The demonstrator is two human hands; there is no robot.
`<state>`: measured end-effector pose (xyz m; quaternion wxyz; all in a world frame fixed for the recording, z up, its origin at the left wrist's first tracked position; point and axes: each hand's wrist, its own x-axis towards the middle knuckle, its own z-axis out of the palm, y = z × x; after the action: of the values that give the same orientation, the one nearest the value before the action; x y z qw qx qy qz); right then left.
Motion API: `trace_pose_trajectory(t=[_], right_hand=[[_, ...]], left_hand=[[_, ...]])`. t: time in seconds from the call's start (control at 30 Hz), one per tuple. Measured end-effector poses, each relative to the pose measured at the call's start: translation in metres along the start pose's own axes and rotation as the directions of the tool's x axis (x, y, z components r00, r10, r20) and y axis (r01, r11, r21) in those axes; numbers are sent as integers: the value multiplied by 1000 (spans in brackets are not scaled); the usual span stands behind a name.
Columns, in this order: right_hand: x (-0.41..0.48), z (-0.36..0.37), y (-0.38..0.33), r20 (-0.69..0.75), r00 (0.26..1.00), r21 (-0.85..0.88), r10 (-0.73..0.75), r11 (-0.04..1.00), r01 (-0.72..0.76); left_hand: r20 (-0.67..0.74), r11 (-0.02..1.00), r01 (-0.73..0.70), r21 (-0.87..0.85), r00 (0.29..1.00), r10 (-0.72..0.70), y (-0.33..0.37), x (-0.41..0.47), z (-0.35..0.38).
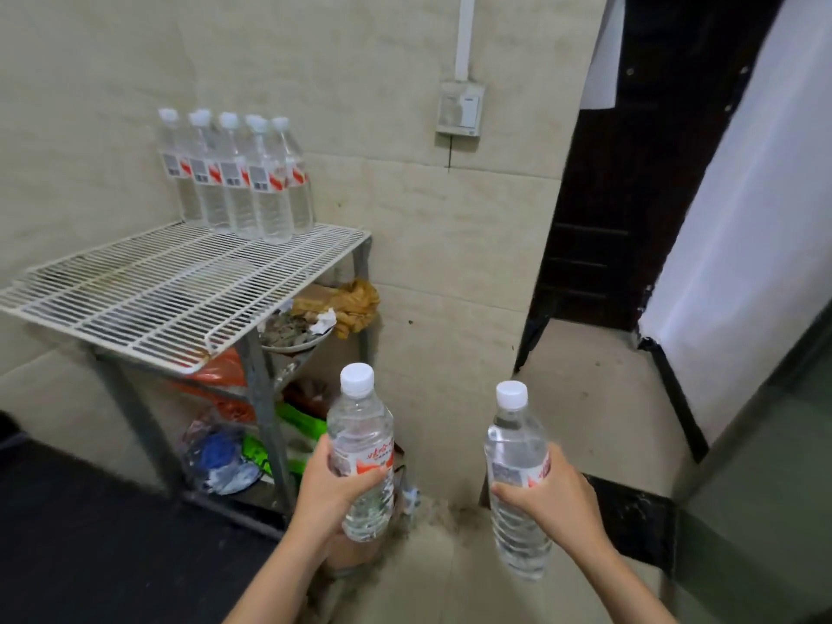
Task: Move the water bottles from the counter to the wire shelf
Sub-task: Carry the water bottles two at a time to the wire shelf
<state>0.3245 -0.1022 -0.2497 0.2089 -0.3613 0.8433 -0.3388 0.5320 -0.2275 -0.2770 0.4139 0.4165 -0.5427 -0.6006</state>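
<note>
My left hand (pixel 331 486) grips a clear water bottle (pixel 360 439) with a white cap and red label, held upright low in the view. My right hand (pixel 553 497) grips a second, matching water bottle (pixel 517 443), also upright. Both bottles are below and to the right of the white wire shelf (pixel 148 304), which stands against the tiled wall at the left. Several matching bottles (pixel 238 182) stand in a cluster at the shelf's back right corner.
Under the wire shelf, metal legs hold lower levels with a plate of scraps (pixel 292 335), an orange bag (pixel 220 376) and assorted packets. A wall socket (pixel 459 108) is above. A dark doorway (pixel 630 173) opens at the right, beside a white panel (pixel 743 263).
</note>
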Motion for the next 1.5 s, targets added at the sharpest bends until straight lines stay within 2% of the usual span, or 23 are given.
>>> trace_pose_trajectory(t=[0.1,0.23,0.37,0.47,0.63,0.87,1.0,1.2,1.37,1.5], right_hand=[[66,-4,-10,60,998,63,-33,998,30],[141,-1,-34,171,973,87,-154,986,141],[180,1,-76,281,916,144,-285,956,254],[193,4,-115,329,847,228,-417,906,357],[206,12,-182,301,750,438,-589,784,440],[229,43,-273,152,650,578,-745,600,553],[249,66,-323,126,603,601,-788,544,585],[278,131,-400,130,572,583,-810,529,616],[295,194,-456,202,566,518,-799,578,631],[307,240,-502,233,573,475,-786,606,638]], left_hand=[[-123,999,-43,-20,992,40,13,31,16],[-265,992,-118,-54,959,99,41,60,28],[-351,979,-206,0,916,193,76,68,28],[-396,965,-258,42,883,253,103,72,19],[-475,932,-352,83,808,348,151,78,-13],[-564,891,-436,130,706,428,187,117,-91],[-587,886,-444,131,686,430,196,149,-138],[-618,898,-411,157,668,414,202,198,-201],[-641,913,-373,164,663,386,210,224,-228],[-689,920,-343,191,621,374,209,229,-242]])
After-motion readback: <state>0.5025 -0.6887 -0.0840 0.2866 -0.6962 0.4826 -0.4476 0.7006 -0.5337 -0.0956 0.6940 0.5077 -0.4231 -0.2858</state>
